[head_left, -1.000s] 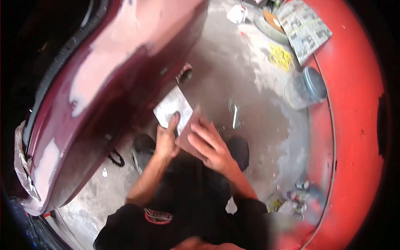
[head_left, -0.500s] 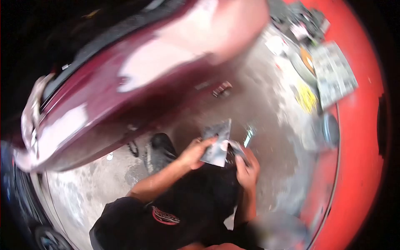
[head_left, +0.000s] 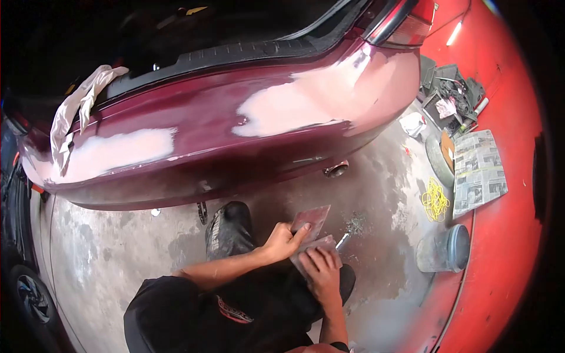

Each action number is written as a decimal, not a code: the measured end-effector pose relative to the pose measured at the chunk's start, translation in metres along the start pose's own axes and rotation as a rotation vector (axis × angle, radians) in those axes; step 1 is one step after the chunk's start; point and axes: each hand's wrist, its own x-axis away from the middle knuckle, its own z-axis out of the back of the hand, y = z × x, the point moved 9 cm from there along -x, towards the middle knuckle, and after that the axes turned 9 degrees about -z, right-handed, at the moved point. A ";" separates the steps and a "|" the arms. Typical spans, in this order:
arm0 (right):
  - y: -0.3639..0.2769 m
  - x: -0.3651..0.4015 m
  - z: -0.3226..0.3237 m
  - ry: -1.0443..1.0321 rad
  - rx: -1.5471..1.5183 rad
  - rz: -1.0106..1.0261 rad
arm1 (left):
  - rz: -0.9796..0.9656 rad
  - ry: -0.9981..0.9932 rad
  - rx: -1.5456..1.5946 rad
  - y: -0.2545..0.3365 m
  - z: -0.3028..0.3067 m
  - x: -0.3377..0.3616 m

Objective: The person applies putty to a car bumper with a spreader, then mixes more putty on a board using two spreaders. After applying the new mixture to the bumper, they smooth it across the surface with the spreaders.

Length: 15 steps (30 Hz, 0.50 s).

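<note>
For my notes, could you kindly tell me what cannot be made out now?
In the head view:
- Left hand: fingertips, hidden behind the upper sheet.
- Right hand: palm, hidden by the back of the hand.
- Logo: wording too small.
- Newspaper: print too small.
- Bucket: contents, obscured by its cloudy wall.

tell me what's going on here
A person's left hand grips a thin, flat reddish-brown sheet, thumb on top. The right hand lies over a similar flat reddish-brown piece just below it; whether the two are joined is unclear. Neither hand touches the maroon car bumper with pale patches ahead.
</note>
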 end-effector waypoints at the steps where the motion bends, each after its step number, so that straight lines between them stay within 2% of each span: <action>1: -0.006 0.004 -0.005 -0.052 0.002 0.005 | 0.035 0.002 0.026 0.008 0.004 -0.002; 4: 0.017 0.022 -0.041 -0.166 -0.151 -0.047 | 0.105 0.092 0.331 0.003 0.006 -0.019; 5: 0.026 0.022 -0.027 -0.059 -0.293 -0.083 | 0.108 0.128 0.450 0.006 0.011 -0.026; 8: 0.049 0.016 0.029 0.250 -0.400 -0.315 | 0.206 0.034 0.428 0.002 0.017 -0.026; 9: 0.045 0.011 0.041 0.339 -0.360 -0.293 | 0.136 0.082 0.465 -0.003 0.006 -0.024; 11: 0.034 0.005 0.057 0.513 -0.280 -0.262 | 0.173 0.056 0.533 0.014 -0.003 -0.012; 13: 0.018 -0.010 0.036 0.385 -0.258 -0.211 | 0.188 0.073 0.587 0.017 -0.004 -0.005; 15: 0.021 -0.012 0.016 0.276 -0.209 -0.239 | 0.226 0.035 0.453 0.017 0.008 -0.001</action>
